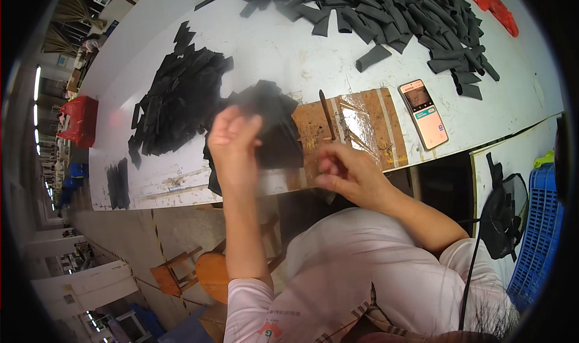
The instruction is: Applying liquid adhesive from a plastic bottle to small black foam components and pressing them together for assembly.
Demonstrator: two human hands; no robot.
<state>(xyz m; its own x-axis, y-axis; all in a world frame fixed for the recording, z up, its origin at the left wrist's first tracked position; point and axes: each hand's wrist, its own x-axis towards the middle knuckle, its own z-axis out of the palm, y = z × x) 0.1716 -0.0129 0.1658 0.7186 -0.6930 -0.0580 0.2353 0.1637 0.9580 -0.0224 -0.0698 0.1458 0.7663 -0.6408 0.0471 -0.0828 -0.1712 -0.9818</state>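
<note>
Dark-brown stick [327, 114], long axis pointing away, slightly leftward, near right hand [354, 171]

It was a factory workshop: a large, scuffed white desk [271, 53] bore heaps of cut black pieces [187, 84] and a worn brown board [389, 120], with a blue plastic crate [537, 228] nearby. At the left, a long hall stretched away under tube lights [37, 84], and yellow-and-black tape [158, 234] marked the floor [181, 222].
</note>
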